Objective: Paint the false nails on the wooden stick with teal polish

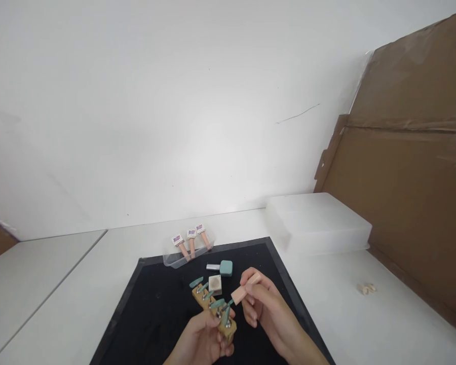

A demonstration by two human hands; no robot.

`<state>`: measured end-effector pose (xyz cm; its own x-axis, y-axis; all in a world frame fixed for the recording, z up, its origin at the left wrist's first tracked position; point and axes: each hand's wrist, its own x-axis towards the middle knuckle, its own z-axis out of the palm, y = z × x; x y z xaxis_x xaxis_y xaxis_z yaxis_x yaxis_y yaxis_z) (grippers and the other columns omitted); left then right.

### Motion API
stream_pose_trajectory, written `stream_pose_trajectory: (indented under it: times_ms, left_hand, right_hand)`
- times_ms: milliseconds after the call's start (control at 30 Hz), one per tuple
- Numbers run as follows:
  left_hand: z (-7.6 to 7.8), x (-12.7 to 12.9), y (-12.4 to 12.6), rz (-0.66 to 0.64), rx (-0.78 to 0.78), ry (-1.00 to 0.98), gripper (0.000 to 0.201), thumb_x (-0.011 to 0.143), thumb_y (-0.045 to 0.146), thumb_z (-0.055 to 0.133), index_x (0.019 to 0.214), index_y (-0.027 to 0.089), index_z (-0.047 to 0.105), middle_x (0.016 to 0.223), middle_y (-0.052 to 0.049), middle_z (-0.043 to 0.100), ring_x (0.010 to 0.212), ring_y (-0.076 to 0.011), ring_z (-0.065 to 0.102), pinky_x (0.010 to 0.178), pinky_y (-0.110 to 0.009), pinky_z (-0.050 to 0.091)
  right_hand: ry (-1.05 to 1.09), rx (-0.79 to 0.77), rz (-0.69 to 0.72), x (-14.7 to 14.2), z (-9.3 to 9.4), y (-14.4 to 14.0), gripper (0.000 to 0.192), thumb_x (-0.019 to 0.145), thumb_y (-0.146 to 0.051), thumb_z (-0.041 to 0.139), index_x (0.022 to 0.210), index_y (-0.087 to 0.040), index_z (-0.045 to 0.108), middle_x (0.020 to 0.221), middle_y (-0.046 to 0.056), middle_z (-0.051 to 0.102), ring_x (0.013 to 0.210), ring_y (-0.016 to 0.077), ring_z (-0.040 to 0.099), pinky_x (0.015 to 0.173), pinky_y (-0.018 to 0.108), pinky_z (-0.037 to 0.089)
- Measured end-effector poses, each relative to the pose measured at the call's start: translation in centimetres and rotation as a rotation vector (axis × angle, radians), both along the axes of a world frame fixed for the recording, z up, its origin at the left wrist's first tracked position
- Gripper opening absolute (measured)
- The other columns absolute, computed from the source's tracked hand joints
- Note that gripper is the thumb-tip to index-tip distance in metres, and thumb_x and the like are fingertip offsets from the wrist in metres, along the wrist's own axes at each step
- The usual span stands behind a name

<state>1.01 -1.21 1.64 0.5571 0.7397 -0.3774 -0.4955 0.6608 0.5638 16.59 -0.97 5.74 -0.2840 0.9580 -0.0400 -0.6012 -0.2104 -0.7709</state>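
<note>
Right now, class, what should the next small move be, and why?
Probably a light stroke of the peach-handled brush along a nearby green tip: the right hand holds the brush with its green end close to the tips, and the left hand grips the wooden stand that bears them.

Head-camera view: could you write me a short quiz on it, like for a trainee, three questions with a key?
1. How many pink-capped bottles are in the tray?
2. True or false: the green bottle is on the black mat.
3. Fill in: the wooden stand is in the person's ____, the pink brush in the other.

Key: 1. Three. 2. True. 3. Left hand.
</note>
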Motion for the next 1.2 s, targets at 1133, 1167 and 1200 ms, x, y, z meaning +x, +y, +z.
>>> stream_pose_trajectory:
  times_ms: [1133, 1167, 1200]
  left_hand:
    - [-0.49, 0.16, -0.24, 0.016, 0.011, 0.032, 0.02, 0.054, 0.019, 0.058, 0.069, 0.008, 0.067, 0.042, 0.003, 0.045, 0.041, -0.0088, 0.041, 0.051, -0.026, 0.031]
    - [-0.52, 0.15, -0.23, 0.018, 0.01, 0.032, 0.02, 0.054, 0.019, 0.058, 0.069, 0.008, 0.067, 0.042, 0.003, 0.045, 0.041, -0.0088, 0.04, 0.051, -0.026, 0.031]
    - [-0.55, 0.14, -0.2, 0.02, 0.01, 0.029, 0.02, 0.054, 0.019, 0.058, 0.069, 0.008, 0.067, 0.042, 0.003, 0.045, 0.042, -0.0086, 0.04, 0.051, -0.026, 0.031]
  right_hand:
    - [-0.278, 0.068, -0.11, -0.07, 0.37, -0.07, 0.018, 0.072, -0.028, 0.062, 0.063, -0.017, 0.051, 0.048, -0.007, 0.039, 0.039, 0.0057, 0.029, 0.04, 0.019, 0.026]
    - [-0.285, 0.062, -0.113, -0.07, 0.42, -0.07, 0.018, 0.072, -0.028, 0.062, 0.063, -0.017, 0.051, 0.048, -0.008, 0.039, 0.039, 0.0058, 0.029, 0.04, 0.019, 0.026]
    - [-0.289, 0.057, -0.118, -0.07, 0.46, -0.08, 0.017, 0.071, -0.029, 0.062, 0.063, -0.017, 0.051, 0.047, -0.008, 0.039, 0.039, 0.0059, 0.029, 0.039, 0.019, 0.026]
